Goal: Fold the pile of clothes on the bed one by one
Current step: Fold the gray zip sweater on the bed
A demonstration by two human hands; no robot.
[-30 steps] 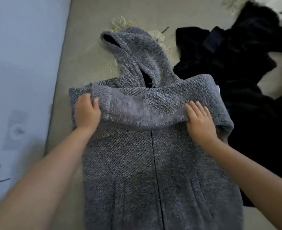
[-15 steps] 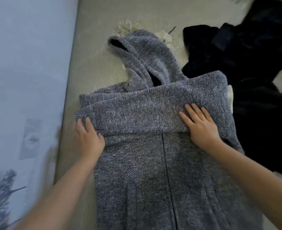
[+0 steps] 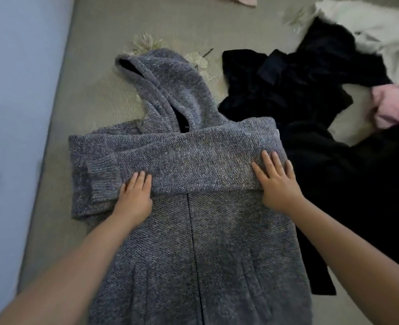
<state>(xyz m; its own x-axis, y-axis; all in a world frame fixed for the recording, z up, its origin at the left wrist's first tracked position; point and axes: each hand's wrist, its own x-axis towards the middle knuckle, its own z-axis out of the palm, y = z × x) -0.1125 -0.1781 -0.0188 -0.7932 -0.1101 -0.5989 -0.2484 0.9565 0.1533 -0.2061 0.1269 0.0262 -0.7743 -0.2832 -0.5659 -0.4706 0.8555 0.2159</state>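
The grey hoodie (image 3: 193, 231) is lying mid-frame on the bed (image 3: 95, 95). Left hand (image 3: 135, 198) and right hand (image 3: 276, 184) are pressing flat, fingers spread, on its crossed sleeves. It looks thick, soft and floppy; best gripped at the hem.

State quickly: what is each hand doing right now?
Left hand: open, flat on the grey hoodie, holding nothing.
Right hand: open, flat on its folded sleeve.
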